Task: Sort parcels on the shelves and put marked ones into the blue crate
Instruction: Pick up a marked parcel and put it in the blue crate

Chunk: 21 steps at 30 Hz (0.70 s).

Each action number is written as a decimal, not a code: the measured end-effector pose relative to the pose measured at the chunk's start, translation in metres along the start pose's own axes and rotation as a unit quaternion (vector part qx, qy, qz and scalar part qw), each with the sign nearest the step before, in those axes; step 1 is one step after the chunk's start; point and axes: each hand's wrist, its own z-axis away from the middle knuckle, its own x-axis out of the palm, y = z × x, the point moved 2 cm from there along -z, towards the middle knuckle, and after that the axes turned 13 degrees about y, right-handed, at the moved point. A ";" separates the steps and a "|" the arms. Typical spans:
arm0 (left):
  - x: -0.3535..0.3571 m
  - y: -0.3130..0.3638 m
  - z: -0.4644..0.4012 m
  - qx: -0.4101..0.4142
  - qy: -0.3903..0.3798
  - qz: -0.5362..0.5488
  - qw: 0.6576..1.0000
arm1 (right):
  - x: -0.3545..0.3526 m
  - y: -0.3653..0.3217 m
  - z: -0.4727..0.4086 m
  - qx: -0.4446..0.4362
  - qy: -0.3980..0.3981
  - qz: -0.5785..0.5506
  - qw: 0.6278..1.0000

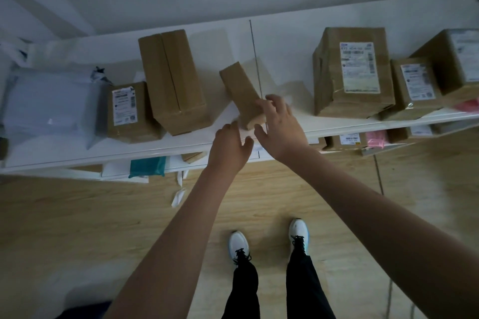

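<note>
Top shelf, near its front edge: 1 small brown carton, long and narrow, tilted up so its far end points toward the wall and its near end hangs at the lip of the board. No label shows on the faces turned this way, so whether it is a marked one cannot be told yet.

Right hand is at the near end of the carton, fingers curled over its top-right edge, thumb coming in below; it looks like a grip, though the near end is blurred. Left hand sits just below and beside that same end, fingers loosely bent, thumb out toward the box. Whether it touches the cardboard I cannot tell.

Handling, as a judgement: plain corrugated board, stiff, dry, not slippery. It stands tilted under what looks like 1 hand alone, so probably light (contents unknown, so fragile or not is open). Best hold is across the narrow width near the middle, thumb on 1 long face and fingers on the opposite, rather than at the end where it would lever down. A second hand under the far end would steady it while turning it over to look for a label.

Neighbours: tall unlabelled carton just to its left, big labelled carton well to the right. No blue crate in view.
</note>
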 end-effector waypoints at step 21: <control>-0.028 0.005 -0.007 0.117 0.054 -0.153 0.980 | 0.036 0.036 0.004 0.067 -0.088 -0.006 0.994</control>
